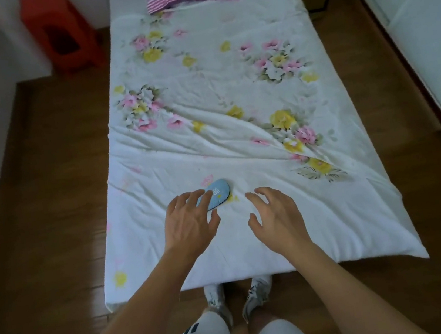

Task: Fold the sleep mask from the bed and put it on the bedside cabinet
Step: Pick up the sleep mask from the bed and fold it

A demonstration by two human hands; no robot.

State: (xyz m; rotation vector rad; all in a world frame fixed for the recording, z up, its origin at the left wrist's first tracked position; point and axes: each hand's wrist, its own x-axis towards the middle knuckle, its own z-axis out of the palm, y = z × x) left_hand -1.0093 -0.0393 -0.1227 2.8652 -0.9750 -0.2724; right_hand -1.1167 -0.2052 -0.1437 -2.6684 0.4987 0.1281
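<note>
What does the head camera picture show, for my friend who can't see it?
A left hand rests its fingers on a small blue sleep mask lying on a flowery bed. The right hand hovers open beside it.

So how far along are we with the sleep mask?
Nothing looks finished. The blue sleep mask lies on the floral bedsheet, apparently folded or partly hidden. The left hand has fingers on it; the right hand hovers open beside it. Lifting and placing it on the bedside cabinet remain.
</note>
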